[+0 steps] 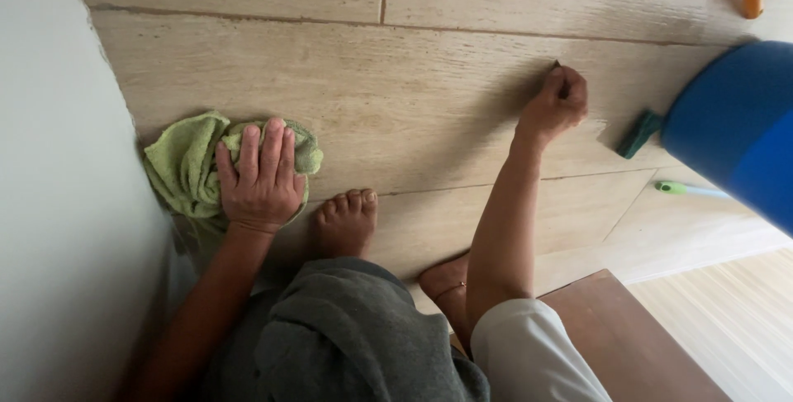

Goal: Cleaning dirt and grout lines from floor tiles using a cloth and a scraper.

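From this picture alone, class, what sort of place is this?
Probably a room in a home: a beige tiled floor, a blue bucket, and a left hand pressing a green cloth by the wall.

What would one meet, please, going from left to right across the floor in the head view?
Pale wall → green cloth under the left hand → bare foot → right hand closed on a small dark tool → green scrubber → blue bucket.
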